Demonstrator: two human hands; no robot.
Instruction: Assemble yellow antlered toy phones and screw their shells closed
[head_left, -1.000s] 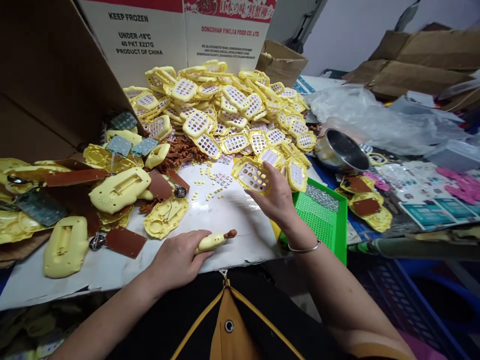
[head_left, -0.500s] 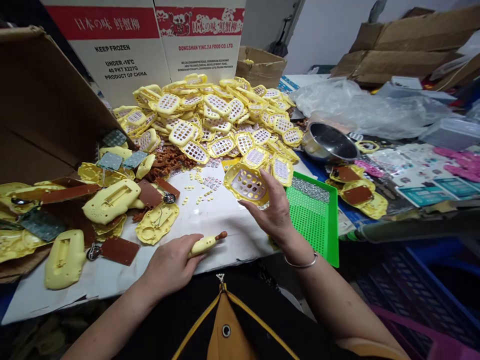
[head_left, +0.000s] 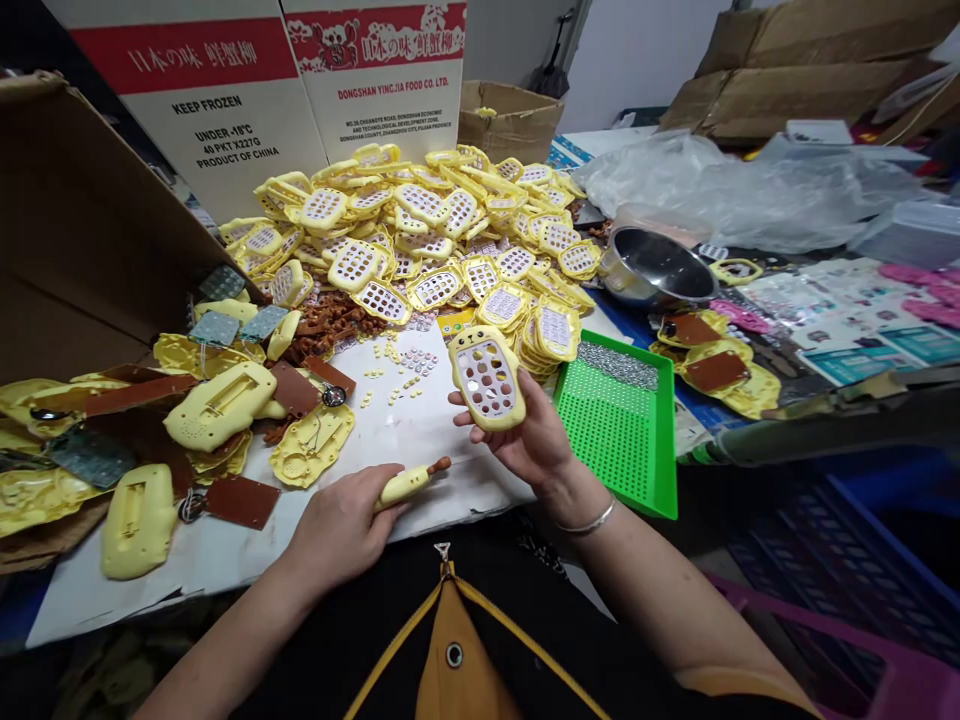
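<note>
My right hand (head_left: 538, 438) holds a yellow toy phone front shell (head_left: 487, 380) above the white work surface. The shell's outer side faces me, with a pale panel full of round holes and a small animal face at its top. Low at the front, my left hand (head_left: 341, 525) is closed around a small yellow plastic piece (head_left: 403, 485) with a brown tip pointing right. The ends of its fingers are partly hidden. Between the hands and the pile lie tiny yellow pieces (head_left: 386, 352) and small printed buttons (head_left: 421, 362).
A big heap of yellow shells (head_left: 420, 205) stands before white cartons (head_left: 375, 100). On the right are a green perforated tray (head_left: 615, 430) holding small metal parts and a steel bowl (head_left: 652, 270). Back shells (head_left: 221, 405), brown boards (head_left: 241, 500) and brown pieces (head_left: 334, 320) lie left.
The shell in my right hand has turned over from its hollow inner side to its outer face, and the hand has rolled palm-up beneath it. My left hand keeps its piece, nearly still.
</note>
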